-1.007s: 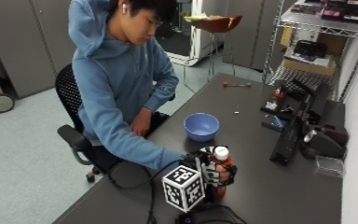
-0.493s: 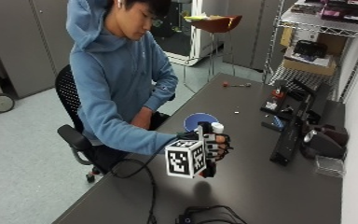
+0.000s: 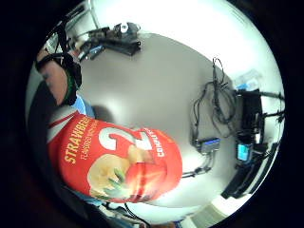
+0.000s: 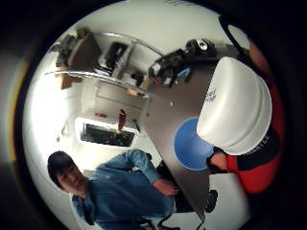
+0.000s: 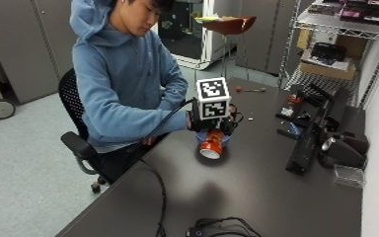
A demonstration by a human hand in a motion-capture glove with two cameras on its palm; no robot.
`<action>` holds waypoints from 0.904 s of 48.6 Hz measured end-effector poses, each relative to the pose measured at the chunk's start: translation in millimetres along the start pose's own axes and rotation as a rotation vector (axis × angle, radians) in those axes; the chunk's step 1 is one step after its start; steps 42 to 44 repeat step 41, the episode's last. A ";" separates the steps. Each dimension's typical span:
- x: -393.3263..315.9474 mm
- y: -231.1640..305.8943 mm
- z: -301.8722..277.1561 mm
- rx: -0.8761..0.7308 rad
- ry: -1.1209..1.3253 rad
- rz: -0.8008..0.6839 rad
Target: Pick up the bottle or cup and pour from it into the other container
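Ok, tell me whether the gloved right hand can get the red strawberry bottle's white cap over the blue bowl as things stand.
Probably yes. The gloved right hand already holds the red strawberry bottle tilted, its white cap beside the blue bowl; nothing shows between them on the dark table.

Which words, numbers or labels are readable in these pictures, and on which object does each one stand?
"STRAWBE...", cut off at the edge: red label of the bottle held in the gloved right hand.
A large "2": same label.
"COMPLE...", cut off: same label.
Small line under "STRAWBE...": too blurred to read.
Print on the white cap: too small to read.
Boxes on the wire shelf: nothing legible.
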State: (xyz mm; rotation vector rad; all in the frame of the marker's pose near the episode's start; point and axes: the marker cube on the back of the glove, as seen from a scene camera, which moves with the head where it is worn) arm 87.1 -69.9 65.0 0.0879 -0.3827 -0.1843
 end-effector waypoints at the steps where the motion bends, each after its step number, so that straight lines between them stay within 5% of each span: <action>1: -4.4 -1.0 0.5 -0.020 0.044 -0.004; 13: -48.3 -3.4 15.6 -0.267 0.678 -0.130; 23: -74.7 -5.8 32.9 -0.311 1.095 -0.236; 44: -100.0 -10.3 57.7 -0.336 1.166 -0.300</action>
